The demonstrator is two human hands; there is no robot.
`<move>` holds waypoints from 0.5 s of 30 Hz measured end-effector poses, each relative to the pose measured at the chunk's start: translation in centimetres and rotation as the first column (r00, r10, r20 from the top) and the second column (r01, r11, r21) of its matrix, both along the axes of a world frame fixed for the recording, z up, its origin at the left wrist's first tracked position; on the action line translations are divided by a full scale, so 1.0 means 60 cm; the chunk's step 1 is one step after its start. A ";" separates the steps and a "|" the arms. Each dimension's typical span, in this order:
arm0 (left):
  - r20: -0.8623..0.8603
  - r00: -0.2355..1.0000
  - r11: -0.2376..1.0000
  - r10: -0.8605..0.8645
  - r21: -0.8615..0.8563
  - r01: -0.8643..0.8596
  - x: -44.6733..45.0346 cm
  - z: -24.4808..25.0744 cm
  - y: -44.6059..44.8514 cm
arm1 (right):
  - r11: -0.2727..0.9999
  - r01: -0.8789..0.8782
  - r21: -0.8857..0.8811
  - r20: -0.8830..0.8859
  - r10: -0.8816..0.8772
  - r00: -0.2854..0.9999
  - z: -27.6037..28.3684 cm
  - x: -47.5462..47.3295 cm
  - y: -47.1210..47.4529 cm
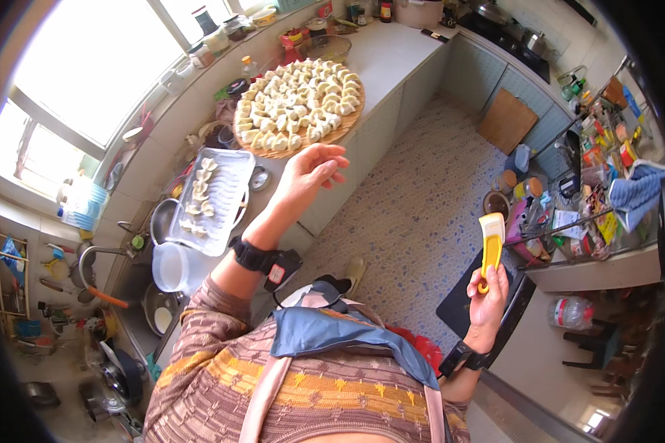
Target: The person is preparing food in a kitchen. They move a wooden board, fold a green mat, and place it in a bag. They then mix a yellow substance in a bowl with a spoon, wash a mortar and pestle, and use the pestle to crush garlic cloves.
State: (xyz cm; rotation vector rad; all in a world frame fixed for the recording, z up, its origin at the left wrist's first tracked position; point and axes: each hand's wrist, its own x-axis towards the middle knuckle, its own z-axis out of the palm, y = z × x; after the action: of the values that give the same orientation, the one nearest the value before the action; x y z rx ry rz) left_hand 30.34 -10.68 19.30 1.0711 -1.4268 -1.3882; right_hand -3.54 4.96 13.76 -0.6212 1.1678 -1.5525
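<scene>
In my right hand [487, 296], held up over the floor, is a yellow and white kitchen tool [492, 249]. It stands roughly upright with its white end uppermost; its exact kind is unclear. My left hand [313, 169] is empty, its fingers loosely bent and apart. It hovers by the near edge of a round woven tray [356, 113], which is covered with raw dumplings [293, 105]. Left of that forearm, a rectangular clear plastic tray [224, 199] holds a row of several more dumplings [200, 188].
A translucent plastic tub [172, 267] stands near the sink faucet [102, 249]. Jars and bottles line the windowsill. To the right is a crowded wire rack [559, 227]. A wooden board [508, 120] leans against the cabinets, below the stove [507, 39].
</scene>
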 end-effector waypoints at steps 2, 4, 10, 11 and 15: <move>-0.065 0.998 1.000 -0.013 0.002 0.013 -0.050 -0.016 -0.064 | 0.998 0.055 -0.003 -0.023 -0.055 0.998 -0.004 -0.034 -0.022; -0.153 0.988 0.999 -0.038 -0.005 0.037 -0.099 -0.035 -0.141 | 0.987 0.154 0.042 -0.099 -0.149 0.984 -0.001 -0.072 -0.044; -0.477 0.831 0.952 0.287 0.236 -0.193 -0.270 -0.095 -0.422 | 0.916 0.383 0.122 -0.336 -0.325 0.884 0.041 -0.149 -0.171; -0.466 0.804 0.921 0.368 0.302 -0.246 -0.295 -0.108 -0.469 | 0.886 0.427 0.182 -0.368 -0.341 0.865 0.048 -0.159 -0.196; -0.471 0.646 0.797 0.601 0.408 -0.445 -0.349 -0.168 -0.654 | 0.926 0.347 0.149 -0.486 -0.237 0.841 0.069 -0.210 -0.300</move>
State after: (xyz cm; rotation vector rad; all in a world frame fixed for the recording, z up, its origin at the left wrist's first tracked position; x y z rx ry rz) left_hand 9.39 -49.95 9.20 0.9884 -0.4217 -1.3072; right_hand -16.13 -13.01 17.89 -0.6976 1.8552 -1.5286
